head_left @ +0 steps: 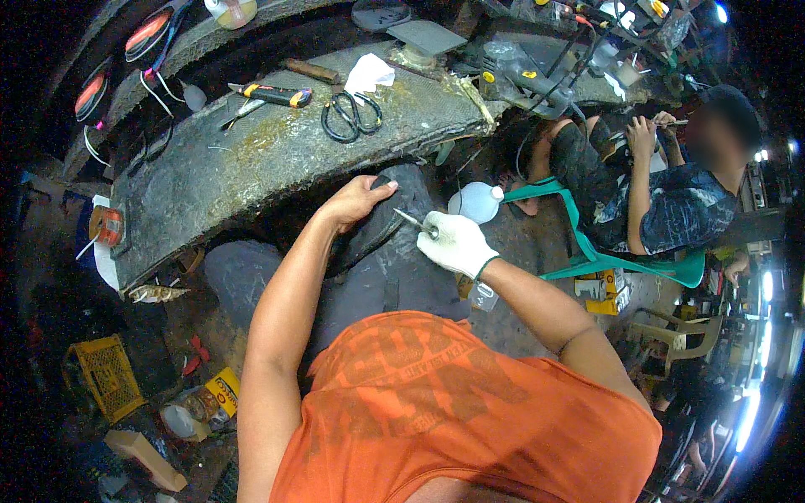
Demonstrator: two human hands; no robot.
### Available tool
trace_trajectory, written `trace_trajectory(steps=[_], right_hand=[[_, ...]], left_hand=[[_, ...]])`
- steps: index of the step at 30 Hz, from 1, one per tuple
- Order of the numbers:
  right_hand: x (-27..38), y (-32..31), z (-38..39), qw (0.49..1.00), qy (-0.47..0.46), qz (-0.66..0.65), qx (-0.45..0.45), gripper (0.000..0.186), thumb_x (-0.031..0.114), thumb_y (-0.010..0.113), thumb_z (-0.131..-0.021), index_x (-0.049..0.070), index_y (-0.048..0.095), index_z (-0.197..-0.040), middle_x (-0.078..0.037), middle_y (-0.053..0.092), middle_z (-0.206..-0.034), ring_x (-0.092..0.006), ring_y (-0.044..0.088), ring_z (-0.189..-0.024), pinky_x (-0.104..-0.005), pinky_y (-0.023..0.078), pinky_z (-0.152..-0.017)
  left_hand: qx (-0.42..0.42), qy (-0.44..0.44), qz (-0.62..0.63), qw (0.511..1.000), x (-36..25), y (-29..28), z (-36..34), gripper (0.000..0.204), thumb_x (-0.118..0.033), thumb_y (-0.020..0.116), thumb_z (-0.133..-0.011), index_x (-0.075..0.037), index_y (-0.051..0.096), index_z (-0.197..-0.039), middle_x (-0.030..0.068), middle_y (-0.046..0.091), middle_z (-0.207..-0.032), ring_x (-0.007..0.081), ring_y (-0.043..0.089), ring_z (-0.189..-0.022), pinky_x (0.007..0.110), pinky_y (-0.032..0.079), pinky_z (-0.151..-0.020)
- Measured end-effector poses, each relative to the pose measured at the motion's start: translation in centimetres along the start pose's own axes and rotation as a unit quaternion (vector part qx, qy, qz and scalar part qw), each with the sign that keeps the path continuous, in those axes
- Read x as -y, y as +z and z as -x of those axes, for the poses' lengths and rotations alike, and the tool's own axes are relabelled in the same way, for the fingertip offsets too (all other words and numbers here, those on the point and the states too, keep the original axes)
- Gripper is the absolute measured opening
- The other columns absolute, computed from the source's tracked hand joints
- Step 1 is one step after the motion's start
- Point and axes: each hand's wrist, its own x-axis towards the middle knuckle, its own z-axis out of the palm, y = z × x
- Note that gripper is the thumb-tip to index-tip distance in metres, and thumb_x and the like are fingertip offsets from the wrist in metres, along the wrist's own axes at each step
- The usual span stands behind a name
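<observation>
My left hand (pixel 359 203), bare, is closed on a black curved piece (pixel 369 241) resting over my thigh; its kind cannot be made out against the dark trousers. My thumb presses on its upper end. In a white knit glove, my right hand (pixel 455 243) grips a slim pointed metal tool (pixel 408 220), awl-like in shape. The tip points up and left, toward the black piece and close to my left hand; whether it touches is unclear. Beyond my hands, black-handled scissors (pixel 344 119) and a yellow-and-black utility knife (pixel 272 94) lie on the worn workbench (pixel 277 159).
White crumpled material (pixel 369 74) and a brown bar (pixel 312 70) lie on the bench. To the right stand a whitish plastic jug (pixel 475 202) and a green chair (pixel 579 239) with a seated person (pixel 671 184). A yellow crate (pixel 105 377) is on the floor at left.
</observation>
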Motion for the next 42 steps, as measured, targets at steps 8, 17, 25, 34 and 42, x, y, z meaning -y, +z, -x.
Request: trace_trajectory(steps=[8,17,25,34,42], right_hand=[[0.2,0.4,0.3,0.999,0.005,0.031,-0.006,0.029,0.039,0.068,-0.093,0.009,0.070,-0.097,-0.020,0.075,-0.086,-0.0447,0.074,-0.083,-0.0529,0.059,-0.076],[-0.3,0.4,0.2,1.000,0.013,-0.001,-0.014,0.029,0.038,0.069,-0.092,0.010,0.070,-0.101,-0.021,0.075,-0.085,-0.0446,0.074,-0.083,-0.0524,0.059,-0.076],[-0.2,-0.7,1.3,0.983,0.024,-0.154,-0.095,0.026,0.030,0.075,-0.095,0.007,0.071,-0.106,-0.018,0.075,-0.090,-0.0314,0.074,-0.082,-0.0430,0.058,-0.077],[1.2,-2.0,1.2,0.944,0.063,-0.322,-0.024,0.028,0.028,0.075,-0.097,0.001,0.069,-0.101,-0.010,0.069,-0.083,-0.0182,0.065,-0.076,-0.0367,0.054,-0.072],[1.9,-2.8,2.7,0.877,0.163,-0.426,0.151,0.022,0.023,0.070,-0.103,0.001,0.066,-0.099,-0.002,0.062,-0.079,-0.0116,0.059,-0.067,-0.0313,0.050,-0.061]], left_hand=[[0.018,-0.003,0.004,1.000,-0.1,0.1,-0.1,0.049,-0.039,0.072,-0.108,0.006,0.071,-0.126,0.0104,0.078,-0.110,0.0162,0.071,-0.090,0.036,0.059,-0.083],[0.011,0.017,0.020,1.000,1.0,0.2,-0.5,0.044,-0.040,0.071,-0.109,0.004,0.076,-0.117,0.0065,0.077,-0.103,0.0129,0.068,-0.084,0.035,0.058,-0.081],[0.097,0.090,-0.002,0.991,-3.1,-3.7,5.6,0.062,-0.028,0.083,-0.099,-0.001,0.058,-0.149,0.0052,0.072,-0.138,0.0160,0.066,-0.122,0.036,0.051,-0.113],[0.017,0.065,0.095,0.993,-8.5,-6.4,16.9,0.027,-0.015,0.084,-0.098,0.002,0.073,-0.116,0.0063,0.079,-0.104,0.0117,0.073,-0.091,0.030,0.060,-0.085],[0.031,0.008,0.206,0.978,1.0,1.2,7.9,0.021,-0.013,0.079,-0.101,-0.003,0.072,-0.118,0.0020,0.078,-0.107,0.0101,0.072,-0.093,0.030,0.059,-0.087]])
